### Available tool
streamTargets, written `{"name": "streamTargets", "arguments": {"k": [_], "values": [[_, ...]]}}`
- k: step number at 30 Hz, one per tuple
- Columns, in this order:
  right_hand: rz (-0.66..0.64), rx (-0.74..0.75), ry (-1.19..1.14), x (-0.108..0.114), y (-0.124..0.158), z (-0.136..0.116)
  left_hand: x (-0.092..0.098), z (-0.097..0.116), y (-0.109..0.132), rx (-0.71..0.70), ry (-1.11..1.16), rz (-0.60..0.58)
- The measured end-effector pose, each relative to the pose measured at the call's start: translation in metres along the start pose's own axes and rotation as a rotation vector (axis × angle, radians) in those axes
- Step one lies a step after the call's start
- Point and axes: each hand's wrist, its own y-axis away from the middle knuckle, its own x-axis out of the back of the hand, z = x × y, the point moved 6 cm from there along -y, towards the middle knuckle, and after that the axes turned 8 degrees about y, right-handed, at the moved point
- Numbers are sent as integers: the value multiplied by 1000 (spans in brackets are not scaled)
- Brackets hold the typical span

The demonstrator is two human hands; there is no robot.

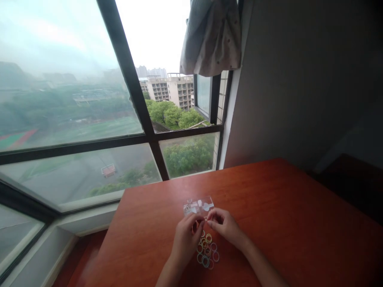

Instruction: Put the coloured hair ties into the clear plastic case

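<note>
Broadly, the red table (284, 207) carries a clear packet (199, 206) and, nearer the person, loose coloured bands (206, 249). Between these, the left hand (187, 239) and right hand (226, 227) meet, each grip pinched nearly closed, seemingly on one band. Any further handling calls for delicate fingertip work.

Small pastel elastic rings (207, 250) lie loosely heaped, flat — a clear packet (200, 206) lies flat just beyond them.
</note>
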Motion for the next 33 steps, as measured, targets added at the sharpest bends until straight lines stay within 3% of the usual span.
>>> {"name": "streamTargets", "arguments": {"k": [9, 15, 23, 28, 33], "values": [[-32, -54, 58, 6, 1, 4, 51, -49, -6, 110, -63, 381], [-54, -72, 65, 6, -1, 5, 43, -60, -11, 131, -72, 361], [-51, -34, 76, 5, 1, 4, 44, -63, -8, 135, -92, 434], [32, -16, 96, 12, 3, 5, 43, -59, -10, 114, -73, 385], [17, 58, 212, 8, 6, -3, 44, -54, -8, 105, -28, 357]]}}
